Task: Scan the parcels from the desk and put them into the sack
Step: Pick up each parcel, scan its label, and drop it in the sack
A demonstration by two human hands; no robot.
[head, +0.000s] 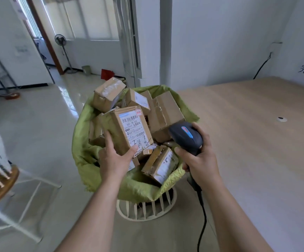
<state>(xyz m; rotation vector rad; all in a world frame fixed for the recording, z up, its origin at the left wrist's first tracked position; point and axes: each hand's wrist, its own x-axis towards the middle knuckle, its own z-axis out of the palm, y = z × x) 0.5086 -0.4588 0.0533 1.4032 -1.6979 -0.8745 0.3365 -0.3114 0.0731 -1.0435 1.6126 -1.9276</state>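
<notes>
The green sack (85, 157) is piled full of boxes. The left hand (114, 159) holds one parcel (127, 130) over it, and the right hand (200, 159) grips the scanner (185, 136). Next, I think: let go.

1. Left hand (113, 157): palm and lower edge of the held parcel (127, 130) are hidden behind the grip.
2. Scanner (186, 136): handle concealed inside the right hand (198, 160) grip; cable (203, 220) cut off at the bottom edge.
3. Sack (85, 157): parcels below the grip partly buried.
4. Tabletop (256, 133): cut off at the right edge.
</notes>
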